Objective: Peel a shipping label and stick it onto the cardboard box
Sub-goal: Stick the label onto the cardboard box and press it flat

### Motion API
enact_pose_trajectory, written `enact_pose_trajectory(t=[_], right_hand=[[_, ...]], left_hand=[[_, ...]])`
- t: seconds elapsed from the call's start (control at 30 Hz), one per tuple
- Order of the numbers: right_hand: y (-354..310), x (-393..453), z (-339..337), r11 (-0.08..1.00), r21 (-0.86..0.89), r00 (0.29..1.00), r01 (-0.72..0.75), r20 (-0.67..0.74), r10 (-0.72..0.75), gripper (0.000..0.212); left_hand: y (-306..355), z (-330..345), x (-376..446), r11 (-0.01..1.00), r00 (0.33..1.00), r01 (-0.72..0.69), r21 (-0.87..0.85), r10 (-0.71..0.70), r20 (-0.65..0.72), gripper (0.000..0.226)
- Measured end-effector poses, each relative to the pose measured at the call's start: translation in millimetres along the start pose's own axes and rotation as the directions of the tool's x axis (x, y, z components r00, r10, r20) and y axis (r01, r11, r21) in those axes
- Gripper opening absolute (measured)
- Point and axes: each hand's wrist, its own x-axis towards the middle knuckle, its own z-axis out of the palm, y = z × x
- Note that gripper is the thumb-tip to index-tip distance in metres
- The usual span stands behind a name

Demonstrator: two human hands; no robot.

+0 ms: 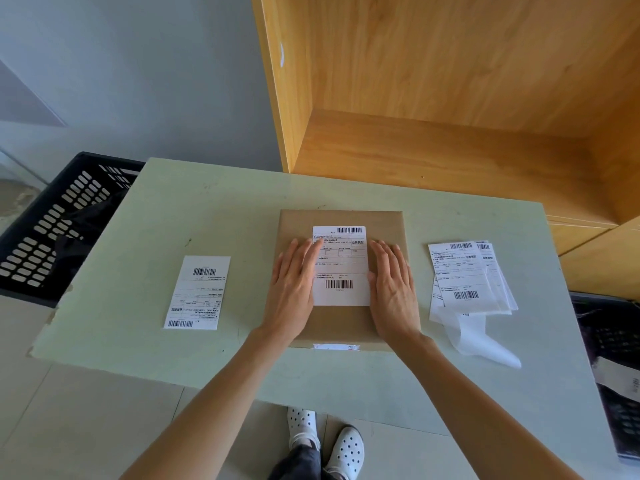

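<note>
There is one camera, worn on the person's head. It looks forward and down from high up, close over the pale surface (214, 209). The wide view reaches the wooden shelf (450, 98) ahead and the floor (86, 427) below.

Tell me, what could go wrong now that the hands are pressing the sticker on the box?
1. The left hand and right hand press mostly along the sides of the shipping label, so its middle might keep a bubble or wrinkle.
2. The cardboard box could slide on the smooth table if one hand pushes harder.
3. The loose backing strip by the label stack may slip off the table edge.
</note>
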Motion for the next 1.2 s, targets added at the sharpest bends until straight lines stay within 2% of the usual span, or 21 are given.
enact_pose_trajectory(t=[0.07,0.17,0.33,0.77,1.03,1.2], right_hand=[[-1,-5,0,1.000,-0.027,1.000,-0.004,-0.005,0.004,0.051],[-8,-18,2,0.992,-0.124,1.000,-0.015,-0.008,0.015,0.064],[-13,-28,7,0.984,-0.180,1.000,-0.013,0.006,0.014,0.076],[10,-32,-4,0.991,-0.105,0.997,0.080,-0.002,-0.081,0.048],[12,-25,-14,0.996,-0.004,0.996,0.090,0.004,-0.090,0.045],[20,-8,-40,0.998,0.053,0.999,0.039,0.010,-0.040,0.035]], left_hand=[[4,-3,-2,0.999,0.999,0.033,-0.001,-0.033,0.014,0.068],[10,-6,-6,0.998,0.997,0.070,-0.001,-0.070,0.027,0.050],[13,-5,-16,0.998,0.997,0.030,0.053,-0.034,0.070,0.064],[2,-4,-21,0.998,0.998,-0.030,0.048,0.026,0.065,0.047],[12,-7,-10,1.000,0.998,0.015,0.011,-0.016,0.055,0.044],[39,-4,16,0.999,0.996,-0.049,-0.010,0.050,0.074,0.044]])
